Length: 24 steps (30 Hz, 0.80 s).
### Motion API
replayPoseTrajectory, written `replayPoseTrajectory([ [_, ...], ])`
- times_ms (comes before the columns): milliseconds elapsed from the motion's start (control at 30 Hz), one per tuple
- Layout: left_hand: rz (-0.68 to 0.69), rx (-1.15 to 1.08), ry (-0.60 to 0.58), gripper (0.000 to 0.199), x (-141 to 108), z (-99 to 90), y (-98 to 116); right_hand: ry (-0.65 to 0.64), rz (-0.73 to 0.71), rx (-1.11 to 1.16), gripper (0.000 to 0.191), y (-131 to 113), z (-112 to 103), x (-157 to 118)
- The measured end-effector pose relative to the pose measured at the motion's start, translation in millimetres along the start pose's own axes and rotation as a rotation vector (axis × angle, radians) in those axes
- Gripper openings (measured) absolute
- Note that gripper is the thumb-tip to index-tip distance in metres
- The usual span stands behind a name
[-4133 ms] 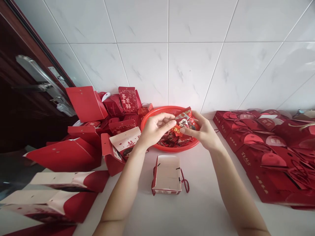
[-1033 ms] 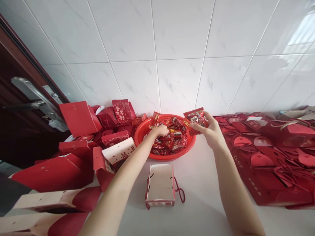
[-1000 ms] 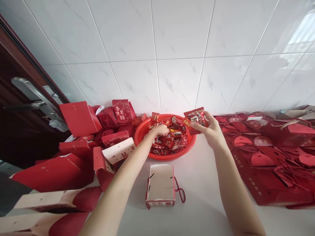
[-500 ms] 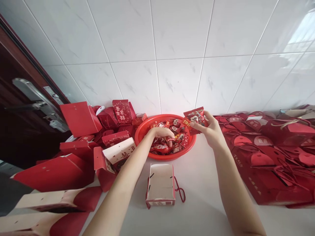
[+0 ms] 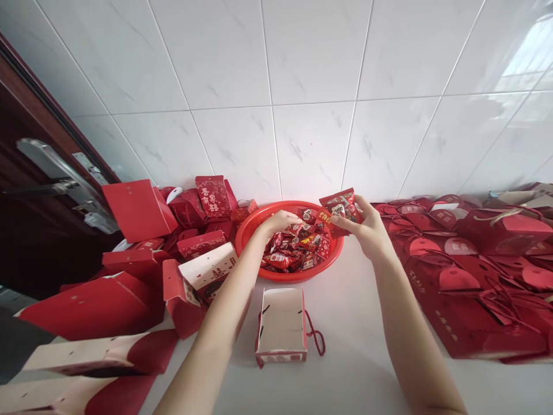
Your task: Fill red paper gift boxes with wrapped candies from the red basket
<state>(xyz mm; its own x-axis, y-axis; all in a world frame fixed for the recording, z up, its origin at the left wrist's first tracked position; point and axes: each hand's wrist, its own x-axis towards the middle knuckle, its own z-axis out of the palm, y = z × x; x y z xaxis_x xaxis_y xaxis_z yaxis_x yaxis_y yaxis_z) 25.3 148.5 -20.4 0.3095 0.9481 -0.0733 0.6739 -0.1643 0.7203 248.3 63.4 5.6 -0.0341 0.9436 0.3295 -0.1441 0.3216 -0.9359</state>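
My right hand (image 5: 365, 226) holds red wrapped candy packets (image 5: 339, 207) pinched between thumb and fingers, over the right rim of a red plastic basket (image 5: 245, 245). One packet is larger, and a smaller one shows yellow lettering. In the basket lie many small red candies (image 5: 280, 260). My left hand (image 5: 281, 220) is bent over the candies near the back left, its fingers together and curled downward; the fingertips are partly hidden, and what they grip does not show. In front of the basket stands an open-topped carton (image 5: 283, 325), pale inside, with a red cord (image 5: 317, 337) at its right side.
Open red and white cartons (image 5: 129, 305) crowd the left side, some stacked against the tiled wall (image 5: 311, 150). Closed red gift boxes (image 5: 453, 311) with cords fill the right side. A door with a metal handle (image 5: 60, 167) is at far left.
My left hand has moved up and back from the middle of the candies, uncovering more of them. My right hand keeps its packets in nearly the same place.
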Motion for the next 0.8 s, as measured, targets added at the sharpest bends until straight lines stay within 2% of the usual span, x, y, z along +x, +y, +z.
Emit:
replayPoseTrajectory([
  [100, 0.024, -0.125, 0.083, 0.035, -10, -0.8, 2, -0.022, -0.002, 0.005, 0.052, 1, 1, 0],
  [200, 0.051, -0.298, 0.184, 0.03, -28, -0.6, 5, -0.061, 0.02, 0.036, 0.054, 2, 2, 0],
  [400, 0.149, -0.382, 0.216, 0.031, -84, -2.5, 14, -0.136, 0.041, 0.053, 0.054, 4, 7, -2],
  [500, 0.173, -0.353, 0.125, 0.034, -112, -6.7, 18, -0.181, 0.036, 0.053, 0.052, 2, 10, -5],
  [600, 0.19, -0.215, -0.107, 0.027, -135, -12.8, 21, -0.228, 0.04, 0.057, 0.052, -1, 14, -9],
  [667, 0.178, -0.073, -0.214, 0.023, -146, -16.8, 22, -0.257, 0.043, 0.052, 0.052, -2, 17, -11],
  [733, 0.156, 0.061, -0.239, 0.024, -154, -20.3, 22, -0.289, 0.048, 0.047, 0.054, -3, 19, -13],
  [800, 0.139, 0.156, -0.197, 0.025, -160, -22.9, 22, -0.322, 0.047, 0.041, 0.054, -4, 21, -14],
])
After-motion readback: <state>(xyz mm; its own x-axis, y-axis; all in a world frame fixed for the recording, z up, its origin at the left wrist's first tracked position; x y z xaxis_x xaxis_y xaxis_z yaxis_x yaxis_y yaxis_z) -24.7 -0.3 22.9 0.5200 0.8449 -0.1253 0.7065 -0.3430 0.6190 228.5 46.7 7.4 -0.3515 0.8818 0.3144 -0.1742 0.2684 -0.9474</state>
